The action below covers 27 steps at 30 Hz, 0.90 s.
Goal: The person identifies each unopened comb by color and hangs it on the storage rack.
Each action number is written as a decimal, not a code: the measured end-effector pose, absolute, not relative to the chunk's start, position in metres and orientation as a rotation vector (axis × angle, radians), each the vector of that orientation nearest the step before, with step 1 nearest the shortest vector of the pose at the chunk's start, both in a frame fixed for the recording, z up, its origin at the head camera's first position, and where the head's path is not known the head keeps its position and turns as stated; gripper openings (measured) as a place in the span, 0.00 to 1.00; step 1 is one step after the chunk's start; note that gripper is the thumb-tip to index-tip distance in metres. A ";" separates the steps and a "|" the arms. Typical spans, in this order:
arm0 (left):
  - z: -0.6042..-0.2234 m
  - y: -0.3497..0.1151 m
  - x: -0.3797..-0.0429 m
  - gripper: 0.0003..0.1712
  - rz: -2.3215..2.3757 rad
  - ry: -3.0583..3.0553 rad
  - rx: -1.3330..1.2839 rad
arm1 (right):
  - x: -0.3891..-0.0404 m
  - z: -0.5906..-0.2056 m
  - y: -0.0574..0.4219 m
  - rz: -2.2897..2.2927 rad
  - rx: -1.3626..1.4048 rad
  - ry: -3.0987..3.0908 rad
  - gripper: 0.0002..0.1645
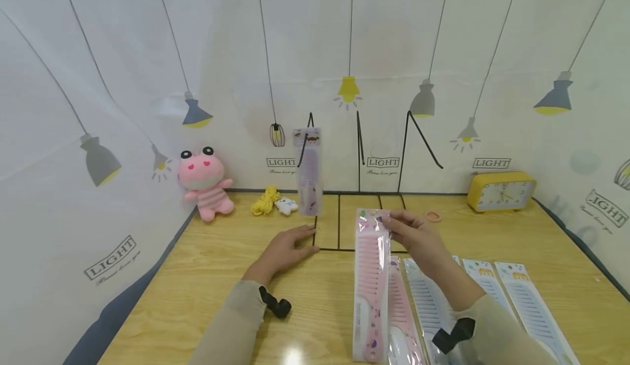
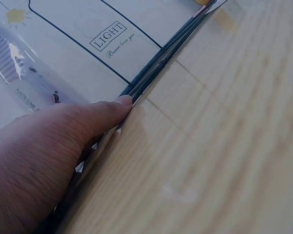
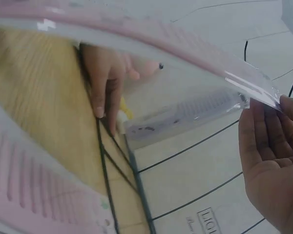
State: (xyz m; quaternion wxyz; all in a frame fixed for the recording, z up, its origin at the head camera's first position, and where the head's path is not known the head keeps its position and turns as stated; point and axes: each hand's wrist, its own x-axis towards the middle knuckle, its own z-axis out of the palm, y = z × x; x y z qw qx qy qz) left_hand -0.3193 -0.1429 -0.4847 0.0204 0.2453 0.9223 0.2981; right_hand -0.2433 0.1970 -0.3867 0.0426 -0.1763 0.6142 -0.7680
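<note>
My right hand pinches the top right corner of a pink comb in clear packaging. The pack hangs upright in front of a black wire rack. In the right wrist view the thumb lies on the pack's edge, with the fingers behind it. My left hand rests at the left side of the rack's base, fingers extended, fingertips on the wire. Its thumb touches the dark rods in the left wrist view. A packaged purple comb hangs on the rack's left hook.
Another packaged pink comb and several packaged blue combs lie at the front right. Along the back are a pink plush toy, yellow cord, a small white toy, a pink ring and a yellow clock.
</note>
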 end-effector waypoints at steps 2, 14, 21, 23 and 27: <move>-0.484 -0.142 -0.319 0.36 0.925 2.864 0.767 | -0.238 -0.376 0.198 -2.380 -0.605 1.871 0.09; -0.486 -0.141 -0.319 0.36 0.947 2.858 0.762 | -0.208 -0.339 0.199 -2.402 -0.691 2.068 0.09; -0.485 -0.141 -0.316 0.36 0.943 2.856 0.756 | -0.208 -0.326 0.196 -2.426 -0.715 2.192 0.08; -0.483 -0.141 -0.317 0.36 0.937 2.861 0.760 | -0.211 -0.319 0.193 -2.390 -0.747 2.309 0.09; -0.484 -0.142 -0.318 0.36 0.930 2.863 0.760 | -0.222 -0.307 0.184 -2.312 -0.826 2.520 0.11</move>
